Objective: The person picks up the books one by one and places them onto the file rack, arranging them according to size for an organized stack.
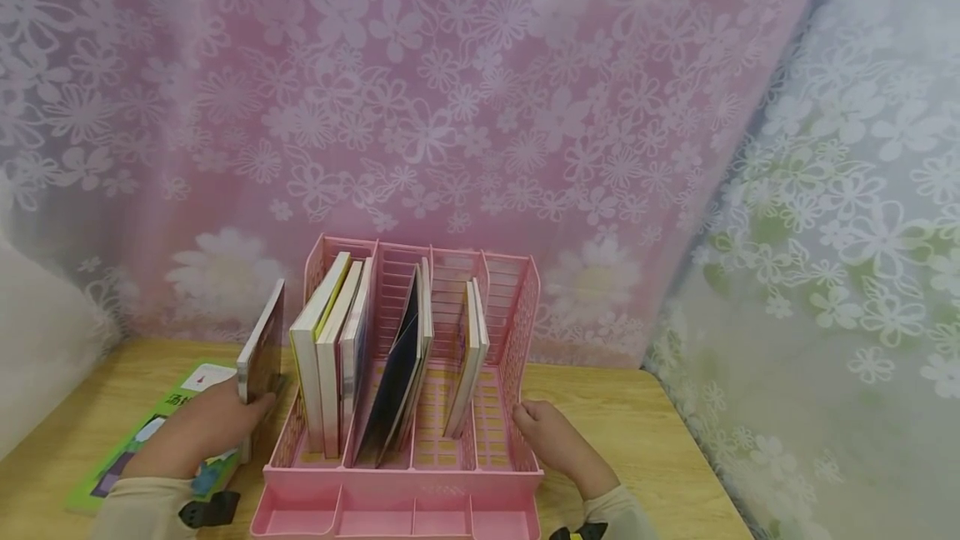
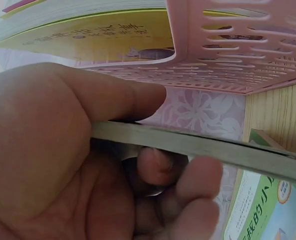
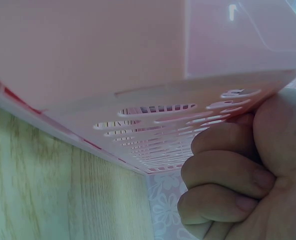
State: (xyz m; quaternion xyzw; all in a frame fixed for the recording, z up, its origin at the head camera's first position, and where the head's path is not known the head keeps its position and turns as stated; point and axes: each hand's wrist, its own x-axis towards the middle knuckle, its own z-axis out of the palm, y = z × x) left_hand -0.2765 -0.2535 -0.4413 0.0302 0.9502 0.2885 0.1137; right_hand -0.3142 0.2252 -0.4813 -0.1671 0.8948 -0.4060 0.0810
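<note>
My left hand (image 1: 198,423) pinches a thin book (image 1: 261,348) between thumb and fingers. That book stands upright just outside the left wall of a pink desk organizer (image 1: 405,482). In the left wrist view the book's pale page edge (image 2: 197,145) runs between the thumb and the curled fingertips. At the organizer's other side, my right hand (image 1: 558,444) grips the front edge of the slotted right wall (image 3: 157,117), its fingers curled in the right wrist view. Thick books (image 1: 322,357) fill the leftmost slot, dark-covered books (image 1: 393,390) lean in the second, and thin ones (image 1: 467,365) stand in the third.
A green picture book (image 1: 112,465) lies flat on the wooden table (image 1: 622,423), partly under the left forearm. Small trays (image 1: 300,515) line the organizer's front. Behind the table hangs a pink flowered curtain (image 1: 420,107); a pale flowered one (image 1: 847,298) borders the right edge.
</note>
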